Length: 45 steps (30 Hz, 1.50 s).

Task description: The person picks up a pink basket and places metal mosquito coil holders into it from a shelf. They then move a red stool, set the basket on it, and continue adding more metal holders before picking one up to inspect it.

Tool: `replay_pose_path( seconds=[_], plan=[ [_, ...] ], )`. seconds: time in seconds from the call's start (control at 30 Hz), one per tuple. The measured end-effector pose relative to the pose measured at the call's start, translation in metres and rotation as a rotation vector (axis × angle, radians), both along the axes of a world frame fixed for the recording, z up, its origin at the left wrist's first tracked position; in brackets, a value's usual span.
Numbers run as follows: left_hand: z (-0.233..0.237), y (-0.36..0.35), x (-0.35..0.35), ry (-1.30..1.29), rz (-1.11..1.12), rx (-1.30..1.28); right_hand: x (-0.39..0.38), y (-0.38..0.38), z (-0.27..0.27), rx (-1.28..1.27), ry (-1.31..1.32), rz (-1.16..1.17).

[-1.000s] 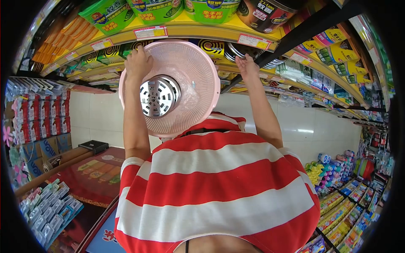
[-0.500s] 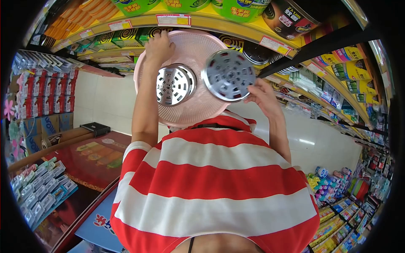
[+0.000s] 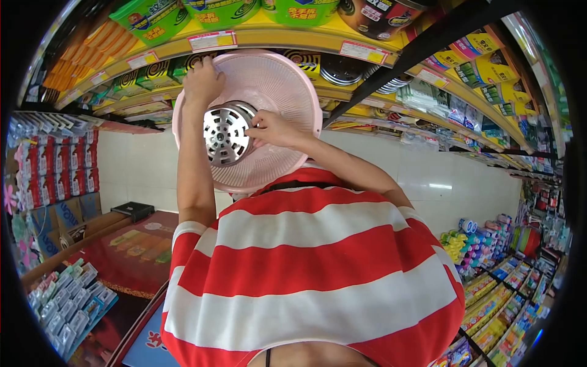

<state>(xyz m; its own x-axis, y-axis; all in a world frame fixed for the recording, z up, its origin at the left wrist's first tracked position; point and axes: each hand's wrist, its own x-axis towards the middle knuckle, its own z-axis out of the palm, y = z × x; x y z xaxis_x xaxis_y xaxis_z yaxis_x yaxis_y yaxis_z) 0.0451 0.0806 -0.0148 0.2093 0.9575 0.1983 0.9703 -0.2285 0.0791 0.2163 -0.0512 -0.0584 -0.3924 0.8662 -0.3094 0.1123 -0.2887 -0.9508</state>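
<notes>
A pink plastic basket (image 3: 286, 79) with slotted sides is held tilted in front of my chest. My left hand (image 3: 203, 84) is closed over its upper left rim. Inside the basket, my right hand (image 3: 272, 129) pinches the right edge of a shiny perforated metal mosquito coil holder (image 3: 225, 136). Part of another round metal rim shows just behind that holder. My left forearm covers the basket's left side.
Yellow-edged shelves (image 3: 269, 40) cross the top, bearing green tubs (image 3: 223, 12) and dark round metal holders (image 3: 340, 68). Red packs (image 3: 58, 160) hang at left. A dark red table (image 3: 137, 244) stands at lower left, and bottles (image 3: 483, 244) at right.
My right hand has brought the metal holder leftward from the basket's right side onto the metal stack inside. The basket and my left hand shift slightly left in view.
</notes>
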Motion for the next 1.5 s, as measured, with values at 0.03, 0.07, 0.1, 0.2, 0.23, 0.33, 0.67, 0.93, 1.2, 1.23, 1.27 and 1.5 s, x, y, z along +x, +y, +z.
replay_pose_path(
  seconds=[0.03, 0.07, 0.1, 0.2, 0.23, 0.33, 0.67, 0.93, 1.2, 1.23, 1.27, 1.5],
  plan=[
    [0.002, -0.002, -0.001, -0.005, 0.013, -0.027, 0.001, -0.001, 0.001, -0.004, 0.025, -0.008],
    [0.001, -0.002, -0.003, 0.004, 0.018, -0.033, 0.007, 0.000, 0.003, 0.021, 0.045, -0.013],
    [0.000, -0.001, -0.006, 0.013, 0.024, -0.038, 0.017, 0.001, 0.010, 0.046, 0.067, -0.016],
    [0.001, -0.005, -0.012, 0.025, 0.048, -0.062, 0.056, 0.000, 0.030, 0.145, 0.206, -0.189],
    [0.002, -0.006, -0.014, 0.026, 0.058, -0.069, 0.073, 0.002, 0.034, 0.155, 0.251, -0.271],
    [-0.001, -0.006, -0.020, 0.028, 0.070, -0.073, 0.122, 0.006, 0.029, 0.015, 0.331, -0.629],
    [0.000, -0.013, -0.027, 0.013, 0.080, -0.054, 0.171, 0.069, -0.089, -0.401, 0.406, -1.291],
    [-0.006, -0.014, -0.037, -0.018, 0.112, -0.051, 0.179, 0.085, -0.095, -0.413, 0.406, -1.340],
    [0.002, -0.016, -0.031, -0.014, 0.092, -0.052, 0.178, 0.086, -0.074, -0.291, 0.710, -1.424],
    [0.002, -0.016, -0.030, -0.014, 0.086, -0.043, 0.177, 0.084, -0.070, -0.281, 0.758, -1.414],
    [0.001, -0.014, -0.030, -0.017, 0.075, -0.039, 0.176, 0.082, -0.067, -0.250, 0.791, -1.403],
    [-0.005, -0.008, -0.033, 0.020, 0.081, -0.011, 0.166, 0.033, -0.024, -0.088, 0.848, -1.076]
  ],
)
